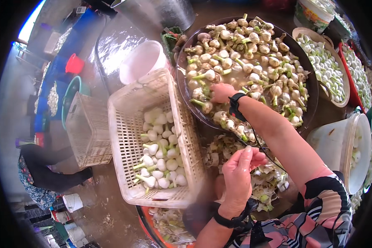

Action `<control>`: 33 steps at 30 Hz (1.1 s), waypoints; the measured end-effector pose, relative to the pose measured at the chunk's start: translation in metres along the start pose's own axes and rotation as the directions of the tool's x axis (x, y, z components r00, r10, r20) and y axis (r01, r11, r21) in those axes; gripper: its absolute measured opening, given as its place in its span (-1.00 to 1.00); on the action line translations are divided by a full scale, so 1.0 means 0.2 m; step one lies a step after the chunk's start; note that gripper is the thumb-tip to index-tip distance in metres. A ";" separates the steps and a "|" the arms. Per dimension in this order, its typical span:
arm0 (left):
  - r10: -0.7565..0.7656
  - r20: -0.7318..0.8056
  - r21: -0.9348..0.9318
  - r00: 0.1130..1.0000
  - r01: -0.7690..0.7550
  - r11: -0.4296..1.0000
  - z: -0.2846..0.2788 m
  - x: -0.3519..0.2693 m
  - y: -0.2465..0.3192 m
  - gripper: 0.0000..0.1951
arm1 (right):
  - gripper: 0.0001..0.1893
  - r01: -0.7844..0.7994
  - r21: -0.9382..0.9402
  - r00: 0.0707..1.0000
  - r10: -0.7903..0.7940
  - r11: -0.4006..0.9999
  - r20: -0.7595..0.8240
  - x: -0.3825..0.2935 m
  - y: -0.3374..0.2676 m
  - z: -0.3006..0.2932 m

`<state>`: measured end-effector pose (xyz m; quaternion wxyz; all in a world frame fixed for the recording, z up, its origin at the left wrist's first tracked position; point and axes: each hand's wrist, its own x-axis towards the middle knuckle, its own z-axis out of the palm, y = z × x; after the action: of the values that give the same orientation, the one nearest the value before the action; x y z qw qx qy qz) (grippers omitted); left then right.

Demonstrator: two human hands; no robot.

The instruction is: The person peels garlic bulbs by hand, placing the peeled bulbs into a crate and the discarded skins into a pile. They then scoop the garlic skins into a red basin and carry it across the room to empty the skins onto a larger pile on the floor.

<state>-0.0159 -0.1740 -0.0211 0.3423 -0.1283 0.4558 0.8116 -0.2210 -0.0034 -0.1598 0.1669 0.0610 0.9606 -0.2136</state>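
My right hand (222, 93) reaches into a wide dark basin (312, 102) of murky water and many garlic bulbs (253, 37). Its fingers point down among bulbs near the basin's left side; whether they grip one is hidden. Lower down, near the basin's front rim, I hold my left hand (239, 173) raised, its fingers loosely curled and no object visible in it. Left of both hands, a white plastic crate (121, 130) holds cleaner white garlic bulbs (163, 166) with short green stems. Loose garlic peelings (265, 189) lie below the basin, partly behind my left hand.
A pale pink bucket (139, 63) stands behind the crate. Another crate (90, 133) is further left. At right are a tan tub (345, 99) of bulbs and a white bucket (330, 148). An orange-rimmed container (148, 221) holds peelings. A bending person (46, 173) is at far left.
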 end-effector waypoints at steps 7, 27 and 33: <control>0.096 0.119 -0.023 0.988 -0.094 0.995 0.00 -0.02 -0.06 -0.75 | -0.61 0.021 0.851 0.989 0.115 0.524 -0.096 -0.49 0.07 -0.16; 0.057 -0.039 -0.265 0.998 -0.065 0.962 0.05 -0.18 -0.28 -0.60 | -0.43 0.439 -0.027 0.557 -0.296 0.898 -0.776 -1.92 -0.23 -0.06; 0.194 -0.122 -0.090 0.973 -0.205 0.975 0.10 -0.19 -0.31 -0.72 | -0.50 0.397 0.783 0.794 0.248 0.479 -0.555 -1.93 -0.19 -0.02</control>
<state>0.0549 -0.1527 -0.0306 0.2257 -0.1445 0.4430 0.8555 0.1321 -0.0529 -0.0081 -0.2123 0.1565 0.7151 -0.6473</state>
